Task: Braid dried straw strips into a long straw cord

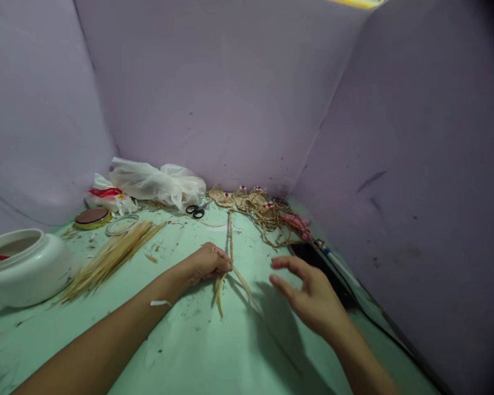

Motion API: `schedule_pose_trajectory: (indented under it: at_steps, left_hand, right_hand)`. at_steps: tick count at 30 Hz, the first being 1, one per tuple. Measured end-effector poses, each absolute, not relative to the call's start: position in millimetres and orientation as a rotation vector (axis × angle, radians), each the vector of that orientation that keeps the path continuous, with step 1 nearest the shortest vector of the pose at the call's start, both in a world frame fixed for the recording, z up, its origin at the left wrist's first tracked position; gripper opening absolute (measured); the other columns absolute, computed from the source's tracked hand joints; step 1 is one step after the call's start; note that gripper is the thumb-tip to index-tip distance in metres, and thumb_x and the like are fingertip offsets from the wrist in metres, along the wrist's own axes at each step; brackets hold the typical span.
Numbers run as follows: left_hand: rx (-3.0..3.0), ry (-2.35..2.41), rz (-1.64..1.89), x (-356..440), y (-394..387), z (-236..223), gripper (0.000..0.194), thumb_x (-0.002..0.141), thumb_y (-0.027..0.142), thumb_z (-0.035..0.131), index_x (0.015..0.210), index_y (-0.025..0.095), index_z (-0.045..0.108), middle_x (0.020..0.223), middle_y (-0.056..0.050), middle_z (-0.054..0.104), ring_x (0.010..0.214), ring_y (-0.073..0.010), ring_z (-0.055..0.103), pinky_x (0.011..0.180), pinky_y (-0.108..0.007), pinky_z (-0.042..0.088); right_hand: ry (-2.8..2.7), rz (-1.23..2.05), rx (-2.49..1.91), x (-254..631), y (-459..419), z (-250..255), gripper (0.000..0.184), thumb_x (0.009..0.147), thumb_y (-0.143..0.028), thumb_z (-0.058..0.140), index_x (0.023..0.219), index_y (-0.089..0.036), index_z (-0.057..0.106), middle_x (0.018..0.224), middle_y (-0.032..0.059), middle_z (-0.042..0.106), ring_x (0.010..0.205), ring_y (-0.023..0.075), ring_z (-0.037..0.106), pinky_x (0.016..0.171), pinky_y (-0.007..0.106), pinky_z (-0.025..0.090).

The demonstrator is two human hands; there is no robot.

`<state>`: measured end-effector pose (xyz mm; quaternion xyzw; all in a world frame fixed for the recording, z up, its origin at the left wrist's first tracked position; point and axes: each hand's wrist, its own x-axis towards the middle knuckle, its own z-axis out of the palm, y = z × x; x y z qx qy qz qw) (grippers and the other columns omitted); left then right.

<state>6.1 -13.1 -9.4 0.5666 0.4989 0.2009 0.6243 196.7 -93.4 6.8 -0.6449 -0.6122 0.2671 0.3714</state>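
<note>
A thin twisted straw cord (231,236) runs straight back from my fingers toward the wall. My left hand (209,262) pinches it at its near end. Below the pinch, loose straw strands (242,282) fan out toward me, some to the left and a longer one to the right. My right hand (307,291) hovers to the right of the strands, thumb and fingers apart, with nothing between them. A bundle of dry straw strips (111,263) lies to the left of my left forearm.
Along the back stand a white plastic bag (156,184), black-handled scissors (196,211) and a heap of braided cord (267,216). A white ceramic pot (37,274), a round lid (93,217) and a clear ring (122,225) are leftward. A dark phone (321,269) lies behind my right hand.
</note>
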Motion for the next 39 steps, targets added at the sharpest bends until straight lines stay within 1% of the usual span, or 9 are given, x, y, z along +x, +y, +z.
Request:
schedule_pose_trajectory:
  at_steps: [2, 5, 8, 10, 12, 15, 26, 34, 39]
  left_hand:
    - [1.293, 1.103, 0.488, 4.1, -12.3, -10.8, 0.010, 0.050, 0.020, 0.055, 0.047, 0.013, 0.048, 0.033, 0.008, 0.032, 0.028, -0.0024, 0.019, 0.032, -0.020, 0.007]
    - [1.302, 1.075, 0.528, 2.4, -12.7, -11.8, 0.010, 0.050, 0.019, 0.054, 0.046, 0.013, 0.048, 0.033, 0.007, 0.032, 0.029, -0.0019, 0.020, 0.033, -0.020, 0.008]
    - [1.286, 1.073, 0.537, 1.2, -12.7, -12.6, 0.009, 0.049, 0.019, 0.052, 0.046, 0.012, 0.048, 0.033, 0.007, 0.032, 0.030, -0.0017, 0.020, 0.035, -0.019, 0.010]
    - [1.280, 1.074, 0.517, 0.4, -11.3, -14.7, 0.008, 0.049, 0.019, 0.052, 0.047, 0.012, 0.048, 0.034, 0.007, 0.032, 0.031, -0.0017, 0.020, 0.035, -0.019, 0.010]
    - [1.300, 1.076, 0.500, -0.2, -9.1, -18.3, 0.007, 0.049, 0.019, 0.051, 0.049, 0.012, 0.050, 0.034, 0.007, 0.032, 0.031, -0.0019, 0.020, 0.035, -0.020, 0.010]
    - [1.375, 1.089, 0.475, 0.2, -7.2, -22.4, 0.007, 0.048, 0.018, 0.050, 0.051, 0.012, 0.052, 0.035, 0.007, 0.033, 0.033, -0.0027, 0.021, 0.036, -0.020, 0.011]
    - [1.693, 1.399, 0.206, -7.1, -8.1, -0.3, 0.010, 0.051, 0.019, 0.051, 0.050, 0.012, 0.057, 0.037, 0.001, 0.044, 0.035, -0.0084, 0.034, 0.037, -0.021, 0.023]
    - [2.141, 1.670, 0.401, 20.4, -52.7, 8.6, 0.004, 0.053, 0.015, 0.054, 0.055, 0.014, 0.058, 0.052, -0.004, 0.050, 0.057, -0.0162, 0.050, 0.051, -0.023, 0.031]
    - [1.826, 1.531, 0.356, 5.0, -34.0, 25.8, 0.013, 0.061, 0.024, 0.052, 0.056, 0.013, 0.058, 0.043, -0.001, 0.046, 0.039, -0.0108, 0.044, 0.042, -0.022, 0.028]
  right_hand:
    - [-1.460, 0.771, -1.588, 178.1, -71.6, 13.2, 0.031, 0.066, -0.027, 0.056, 0.094, -0.015, 0.059, 0.099, 0.0103, 0.060, 0.086, 0.0192, 0.056, 0.073, 0.029, 0.042]
    - [-1.308, 1.112, -1.603, 143.8, -48.3, 7.5, 0.035, 0.066, -0.019, 0.054, 0.100, -0.012, 0.055, 0.092, 0.0111, 0.061, 0.078, 0.0167, 0.058, 0.067, 0.027, 0.043]
    - [-1.128, 1.415, -1.574, 123.6, -42.8, -4.6, 0.020, 0.068, -0.017, 0.049, 0.087, -0.012, 0.054, 0.066, 0.0030, 0.057, 0.053, 0.0105, 0.052, 0.053, 0.023, 0.041]
    - [-1.102, 1.534, -1.562, 122.1, -43.9, -10.7, 0.007, 0.068, -0.017, 0.047, 0.069, -0.013, 0.053, 0.047, -0.0041, 0.043, 0.038, 0.0060, 0.038, 0.042, 0.020, 0.031]
    - [-1.166, 1.522, -1.584, 126.3, -44.0, -15.5, 0.011, 0.066, -0.016, 0.047, 0.055, -0.014, 0.047, 0.038, -0.0073, 0.032, 0.034, 0.0038, 0.025, 0.037, 0.019, 0.019]
    - [-1.244, 1.395, -1.623, 132.8, -40.9, -23.2, 0.014, 0.063, -0.017, 0.049, 0.050, -0.014, 0.048, 0.037, -0.0069, 0.033, 0.034, 0.0029, 0.022, 0.037, 0.020, 0.013]
    - [-1.219, 1.323, -1.539, 128.8, -41.7, -31.0, 0.010, 0.058, -0.020, 0.052, 0.052, -0.013, 0.054, 0.034, -0.0071, 0.036, 0.034, 0.0033, 0.024, 0.037, 0.020, 0.015]
    - [-0.955, 1.412, -1.347, 125.4, -45.3, -28.9, 0.006, 0.049, -0.016, 0.055, 0.054, -0.013, 0.051, 0.042, -0.0053, 0.046, 0.038, 0.0037, 0.033, 0.040, 0.019, 0.019]
    - [-0.931, 1.527, -1.342, 130.5, -44.9, -27.8, 0.010, 0.053, -0.021, 0.058, 0.055, -0.013, 0.053, 0.037, -0.0060, 0.043, 0.033, 0.0034, 0.028, 0.038, 0.020, 0.017]
